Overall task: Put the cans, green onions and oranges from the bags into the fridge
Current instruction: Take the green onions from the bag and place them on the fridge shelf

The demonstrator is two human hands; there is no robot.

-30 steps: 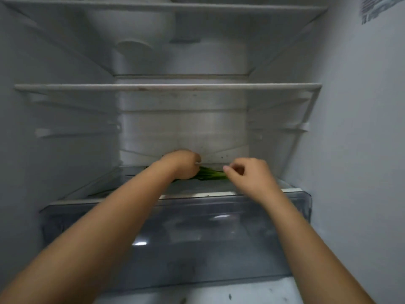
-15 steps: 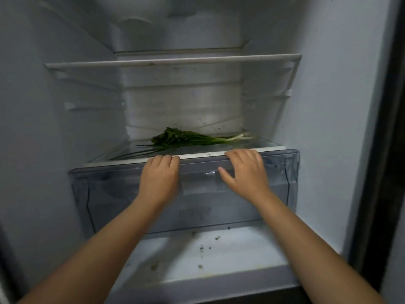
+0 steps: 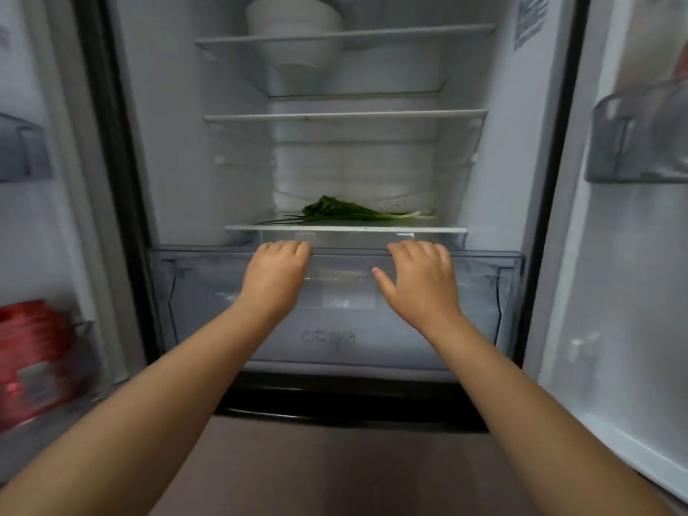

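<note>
Fridge (image 3: pixel 178 162): both doors open, interior lit.

Green onions (image 3: pixel 357 212): laid flat on the lowest glass shelf (image 3: pixel 346 228), leaves to the left, white ends to the right, toward the far side of the shelf. Untouched by either hand.

Crisper drawer (image 3: pixel 484 292): clear plastic, directly beneath that shelf, drawn part-way out toward the near side.

Left hand (image 3: pixel 275 277): fingers hooked over the drawer's top front edge, left of centre; gripping the rim.

Right hand (image 3: pixel 420 281): fingers likewise curled over the rim, right of centre, thumb spread against the drawer face.

Stacked white bowls (image 3: pixel 294 22): top shelf, far back.

Red packages (image 3: pixel 33 351): left door bin, blurred; contents not identifiable.

Cans, oranges, bags: none in view.

Step in hand, judged: onions stowed; drawer being handled, direction of travel not determinable.

Next move, judged: even pull or push from both hands to keep the drawer square on its runners, then return to the bags for oranges and cans.
</note>
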